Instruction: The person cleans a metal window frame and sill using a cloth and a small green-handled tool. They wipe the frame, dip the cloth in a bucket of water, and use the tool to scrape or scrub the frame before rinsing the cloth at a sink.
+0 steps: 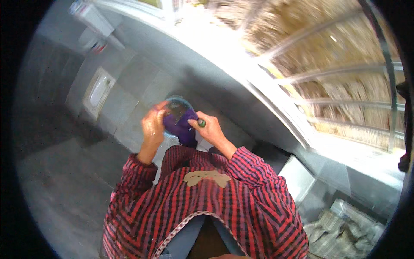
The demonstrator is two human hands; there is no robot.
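A round light-blue basin or bucket point(170, 97) stands low in front of me, with dark contents. Wet purple cloth point(186, 134) spans its near right side and hangs over the rim. My right hand point(209, 129) is closed around a thin handle with a green end point(201, 122), its thumb against the cloth. The rest of that handle is hidden. At the basin's left side is my left hand point(152, 126), wet and shiny, fingers bent towards the cloth. Blur hides whether it grips anything.
A white fixture like a squat toilet pan point(98, 90) is set in the grey tiled floor point(129, 100). A white bucket point(90, 40) stands at the far left. On the right are a barred window point(333, 68), a white panel point(297, 178) and checked cloth point(336, 230).
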